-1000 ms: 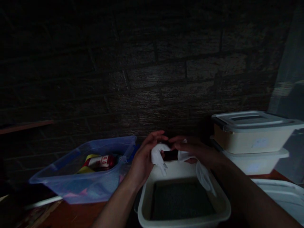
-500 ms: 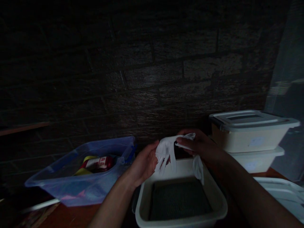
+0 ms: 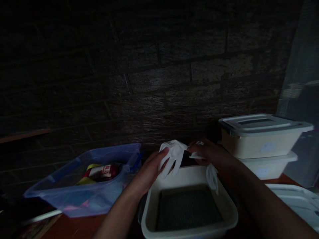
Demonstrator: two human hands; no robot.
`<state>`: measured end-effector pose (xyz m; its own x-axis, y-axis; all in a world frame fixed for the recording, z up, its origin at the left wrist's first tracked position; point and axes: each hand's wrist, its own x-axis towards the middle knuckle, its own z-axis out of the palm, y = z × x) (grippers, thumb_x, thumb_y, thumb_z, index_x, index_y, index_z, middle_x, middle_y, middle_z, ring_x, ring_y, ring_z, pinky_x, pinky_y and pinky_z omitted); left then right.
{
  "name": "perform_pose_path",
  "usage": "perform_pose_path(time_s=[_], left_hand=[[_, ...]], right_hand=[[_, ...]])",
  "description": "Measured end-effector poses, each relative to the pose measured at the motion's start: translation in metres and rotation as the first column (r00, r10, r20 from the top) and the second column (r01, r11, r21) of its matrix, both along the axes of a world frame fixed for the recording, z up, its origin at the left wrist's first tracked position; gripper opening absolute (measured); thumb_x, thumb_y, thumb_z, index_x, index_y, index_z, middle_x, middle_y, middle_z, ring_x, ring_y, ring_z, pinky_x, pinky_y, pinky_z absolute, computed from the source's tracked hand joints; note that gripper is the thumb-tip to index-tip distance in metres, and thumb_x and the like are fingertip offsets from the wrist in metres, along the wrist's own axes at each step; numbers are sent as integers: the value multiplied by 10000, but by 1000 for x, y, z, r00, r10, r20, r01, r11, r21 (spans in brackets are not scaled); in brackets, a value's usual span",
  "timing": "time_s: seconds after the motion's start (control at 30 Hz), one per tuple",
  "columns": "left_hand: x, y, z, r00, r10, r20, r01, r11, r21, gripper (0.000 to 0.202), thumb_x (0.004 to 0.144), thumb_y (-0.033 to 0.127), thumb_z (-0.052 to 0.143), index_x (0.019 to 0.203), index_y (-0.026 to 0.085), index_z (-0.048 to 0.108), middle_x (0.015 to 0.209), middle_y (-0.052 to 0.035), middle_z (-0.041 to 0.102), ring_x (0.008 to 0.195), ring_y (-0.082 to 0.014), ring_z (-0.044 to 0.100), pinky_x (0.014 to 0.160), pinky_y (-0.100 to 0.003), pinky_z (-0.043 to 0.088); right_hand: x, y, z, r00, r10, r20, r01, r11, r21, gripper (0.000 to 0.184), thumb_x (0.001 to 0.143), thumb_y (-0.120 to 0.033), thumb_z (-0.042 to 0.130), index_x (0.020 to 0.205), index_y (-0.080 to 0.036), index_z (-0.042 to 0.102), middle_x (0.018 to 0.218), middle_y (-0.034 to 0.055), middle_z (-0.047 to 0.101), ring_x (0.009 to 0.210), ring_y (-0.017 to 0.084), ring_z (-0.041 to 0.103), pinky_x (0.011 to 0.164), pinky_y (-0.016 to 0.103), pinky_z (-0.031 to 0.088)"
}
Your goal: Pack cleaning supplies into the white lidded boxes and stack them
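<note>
A thin white glove [image 3: 174,154] stretches between my two hands, its fingers dangling over the far rim of a white plastic bin [image 3: 190,174]. My left hand [image 3: 151,167] pinches the glove with the thumb on top. My right hand [image 3: 208,152] is closed on the other end, near the cuff. More white glove material [image 3: 211,177] hangs below my right hand; whether it is a second glove I cannot tell. Inside the bin lies a dark, flat, textured item [image 3: 189,209].
At the left stands a translucent blue bin [image 3: 89,202] holding a red bottle [image 3: 109,171] and other items. Two lidded cream boxes [image 3: 266,142] are stacked at the right. A loose white lid [image 3: 296,202] lies in front of them. A dark brick wall [image 3: 159,83] rises behind.
The glove has spread out, its fingers now hanging apart more clearly. My left thumb has come onto the glove. My right hand has shifted slightly right, with the hanging material.
</note>
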<state>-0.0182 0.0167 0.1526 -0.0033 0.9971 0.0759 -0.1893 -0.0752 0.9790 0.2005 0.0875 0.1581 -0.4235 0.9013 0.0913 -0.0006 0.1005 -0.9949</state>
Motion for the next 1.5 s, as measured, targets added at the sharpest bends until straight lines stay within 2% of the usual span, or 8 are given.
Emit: perform_pose_path(time_s=[0.2,0.4,0.7,0.83,1.0,1.17,1.33,1.5], left_hand=[[-8,1,-6,986,67,-150,-56,995,81,323,818,413,808,1022,164,784,915,-66,781,846,-239,698,776,-325,515],[-7,1,-7,907,135,-400,5,944,330,108,816,281,783,869,187,795,880,-38,727,841,-206,646,735,-287,474],[-10,-14,9,684,-43,-728,407,851,332,135,936,233,658,903,192,783,1164,-93,650,1097,-243,623,902,-329,485],[-14,-10,7,725,-101,-681,332,918,216,237,953,396,668,1075,206,741,1066,-73,696,990,-229,642,830,-314,495],[1,-2,-3,814,-69,-577,260,931,256,384,886,387,763,1218,208,692,1054,-80,735,962,-229,660,826,-316,490],[1,3,-7,812,-7,-584,204,941,272,316,921,427,702,754,163,659,680,18,574,642,-130,493,594,-241,351],[-11,0,0,860,-62,-507,177,967,182,213,893,356,703,804,165,673,747,-2,603,710,-158,537,637,-254,386],[-1,1,-3,901,-56,-430,178,953,247,219,920,383,691,883,169,663,791,4,596,736,-146,524,656,-247,394]], right_hand=[[0,2,3,938,154,311,-237,940,247,380,845,-581,730,887,-205,771,827,31,718,795,191,626,677,280,458],[-8,-1,3,923,305,235,-370,872,322,418,849,-584,741,1029,-208,776,932,26,757,820,187,652,707,273,474],[-9,14,-11,998,50,27,-55,970,235,459,914,-591,655,978,-147,753,840,73,739,688,183,627,631,297,460],[-10,10,-9,1000,-4,20,-1,971,239,416,877,-584,709,947,-173,711,822,52,719,660,170,597,589,281,437],[-15,1,-4,966,233,111,-255,931,261,275,868,-431,734,853,-157,726,789,36,702,644,143,571,582,263,409],[-4,1,1,956,204,211,-259,924,281,189,754,-215,747,936,-165,740,786,8,683,688,148,592,594,249,422],[2,6,-1,967,-87,237,-12,921,388,291,784,-420,796,955,-186,784,857,46,711,733,178,597,610,280,439],[-9,2,-1,942,50,332,-205,869,451,327,874,-506,707,904,-194,800,753,12,672,692,158,549,613,278,389]])
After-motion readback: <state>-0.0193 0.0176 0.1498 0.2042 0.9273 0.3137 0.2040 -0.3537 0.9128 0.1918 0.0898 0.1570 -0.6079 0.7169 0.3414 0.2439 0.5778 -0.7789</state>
